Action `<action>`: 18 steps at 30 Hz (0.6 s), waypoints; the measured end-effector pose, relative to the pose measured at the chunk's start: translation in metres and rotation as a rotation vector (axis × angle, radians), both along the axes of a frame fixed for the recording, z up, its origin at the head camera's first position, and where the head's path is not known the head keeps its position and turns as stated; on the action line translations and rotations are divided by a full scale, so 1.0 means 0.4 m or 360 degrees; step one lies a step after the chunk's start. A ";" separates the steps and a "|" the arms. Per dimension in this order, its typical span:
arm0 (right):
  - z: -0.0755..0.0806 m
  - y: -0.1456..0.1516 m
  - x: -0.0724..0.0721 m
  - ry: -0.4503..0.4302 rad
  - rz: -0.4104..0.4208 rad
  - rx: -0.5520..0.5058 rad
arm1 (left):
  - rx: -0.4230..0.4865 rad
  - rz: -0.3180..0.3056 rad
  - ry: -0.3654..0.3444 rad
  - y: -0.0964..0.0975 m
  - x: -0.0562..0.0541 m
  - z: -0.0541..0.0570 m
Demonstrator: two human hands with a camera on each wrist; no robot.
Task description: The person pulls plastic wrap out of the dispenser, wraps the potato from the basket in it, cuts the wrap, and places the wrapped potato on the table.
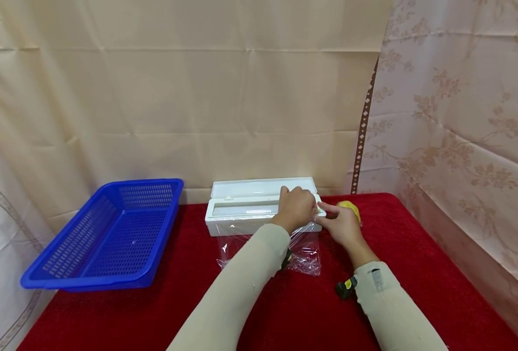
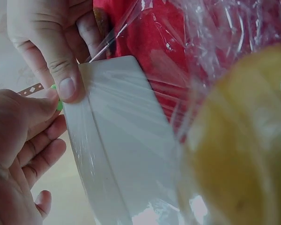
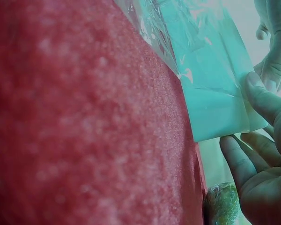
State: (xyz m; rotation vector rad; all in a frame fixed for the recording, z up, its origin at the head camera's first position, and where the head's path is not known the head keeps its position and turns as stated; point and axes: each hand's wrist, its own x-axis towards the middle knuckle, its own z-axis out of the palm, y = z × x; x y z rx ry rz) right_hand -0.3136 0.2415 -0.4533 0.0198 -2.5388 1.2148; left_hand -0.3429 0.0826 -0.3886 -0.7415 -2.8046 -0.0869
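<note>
A white cling film dispenser [image 1: 223, 226] stands with its lid [image 1: 263, 187] raised, and clear film [image 1: 307, 256] hangs from its front onto the cloth. At its right end my left hand [image 1: 298, 207] pinches a small green slider [image 2: 60, 105] on the edge, between thumb and forefinger. My right hand [image 1: 344, 225] grips that same end, its thumb on the front face and fingers at the end. A yellow-brown, rounded fruit [image 2: 243, 140] sits close to the left wrist camera by the film; in the head view the left arm hides it.
A blue perforated basket [image 1: 153, 270] stands to the left on the red cloth [image 1: 311, 321]. Behind my right hand lies a yellow fruit [image 1: 350, 206] wrapped in film. Curtains [image 1: 241, 97] rise behind the table and along its right side.
</note>
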 end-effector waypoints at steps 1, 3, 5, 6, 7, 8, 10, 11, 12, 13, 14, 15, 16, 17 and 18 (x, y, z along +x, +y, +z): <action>0.000 0.000 0.001 -0.0002 -0.0005 0.0001 | -0.0017 0.0000 0.0003 0.000 -0.001 -0.001; -0.001 0.000 0.001 -0.0006 -0.0007 0.0012 | -0.0051 0.0003 0.0012 0.001 -0.003 -0.003; 0.000 0.000 0.001 -0.0009 -0.0009 0.0017 | -0.0089 0.0006 0.0034 0.001 -0.004 -0.005; 0.000 0.001 0.001 -0.0008 -0.0013 0.0023 | -0.0107 0.0005 0.0051 0.001 -0.005 -0.005; 0.000 0.001 0.001 -0.0005 -0.0012 0.0023 | -0.0123 0.0003 0.0070 0.001 -0.006 -0.005; 0.001 0.001 0.001 -0.0002 -0.0014 0.0023 | -0.0137 0.0002 0.0087 0.000 -0.006 -0.005; 0.001 0.002 0.001 -0.0001 -0.0020 0.0025 | -0.0160 -0.0003 0.0116 -0.001 -0.005 -0.004; 0.001 0.002 0.000 -0.0002 -0.0021 0.0028 | -0.0173 -0.0006 0.0128 -0.001 -0.004 -0.003; 0.001 0.003 0.000 -0.0004 -0.0021 0.0031 | -0.0182 -0.0009 0.0132 -0.002 -0.003 -0.002; 0.001 0.003 0.000 -0.0008 -0.0021 0.0031 | -0.0188 -0.0011 0.0131 -0.003 -0.003 -0.002; 0.002 0.003 0.000 -0.0015 -0.0022 0.0032 | -0.0196 -0.0012 0.0135 -0.005 -0.002 -0.001; 0.002 0.003 0.000 -0.0022 -0.0023 0.0032 | -0.0204 -0.0015 0.0137 -0.006 -0.002 -0.001; 0.003 0.003 0.000 -0.0028 -0.0020 0.0031 | -0.0210 -0.0018 0.0138 -0.008 -0.001 0.000; 0.004 0.003 0.000 -0.0038 -0.0022 0.0026 | -0.0214 -0.0022 0.0137 -0.010 -0.001 0.001; 0.006 0.003 0.000 -0.0049 -0.0023 0.0021 | -0.0218 -0.0024 0.0141 -0.012 -0.001 0.002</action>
